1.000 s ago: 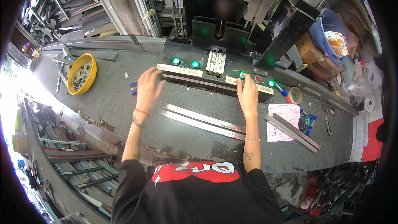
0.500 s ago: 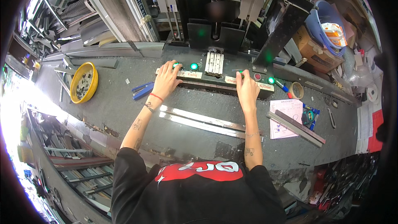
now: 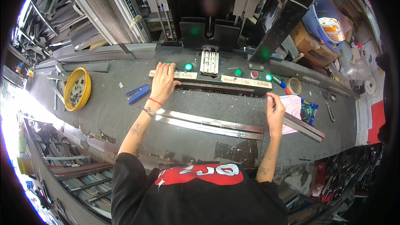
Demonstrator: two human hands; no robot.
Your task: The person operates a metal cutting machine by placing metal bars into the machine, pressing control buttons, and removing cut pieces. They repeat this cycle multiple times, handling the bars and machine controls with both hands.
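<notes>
Long flat metal strips point(image 3: 208, 123) lie side by side on the grey counter point(image 3: 112, 108), running left to right between both hands. Left hand point(image 3: 162, 82) rests flat, fingers spread, on the machine's button panel point(image 3: 210, 79); right hand point(image 3: 276, 109) hovers loosely curled, empty, over a pink paper sheet point(image 3: 291, 110).

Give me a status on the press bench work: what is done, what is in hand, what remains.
Looks done: two long metal strips lie flat on the bench in front of the control panel, clear of the press. In hand: the left hand rests on the panel's left end by a lit green button; the right hand is lifted off it, near the pink paper. Left: nothing sits under the press head.
</notes>
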